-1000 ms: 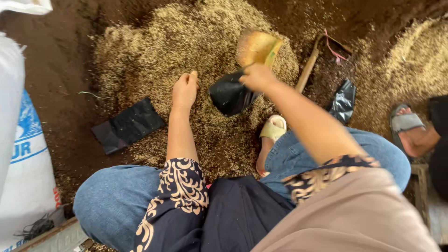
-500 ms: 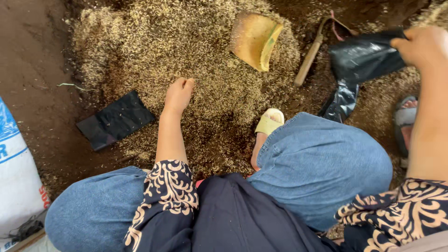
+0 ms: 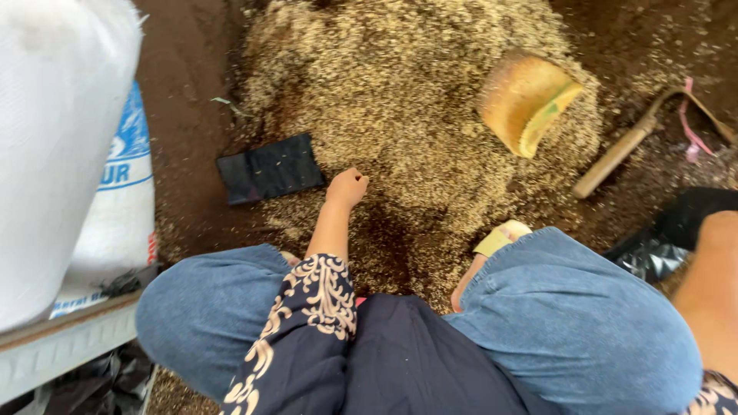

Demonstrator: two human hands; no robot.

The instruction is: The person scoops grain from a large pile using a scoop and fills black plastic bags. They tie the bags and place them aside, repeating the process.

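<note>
My left hand [image 3: 347, 187] reaches forward onto the edge of a big heap of tan husks [image 3: 400, 84], with its fingers curled in against the husks. A flat black plastic bag [image 3: 269, 169] lies just left of it. Only my right forearm [image 3: 711, 284] shows at the right edge; the hand itself is cut off. A crumpled black plastic bag [image 3: 670, 234] sits right beside that arm, and whether the hand grips it is hidden. I am crouched, with both knees in blue jeans [image 3: 584, 323] low in the frame.
A yellow scoop [image 3: 526, 100] lies tilted on the heap at upper right. A wooden-handled tool [image 3: 615, 157] with a pink cord rests on the dark soil. A full white sack [image 3: 61, 154] stands at left. My sandalled foot [image 3: 500, 237] rests by the heap.
The view has swung left and closer. My right arm dropped with the crumpled black bag towards my right knee. My left hand's fingers have curled in on the husks.
</note>
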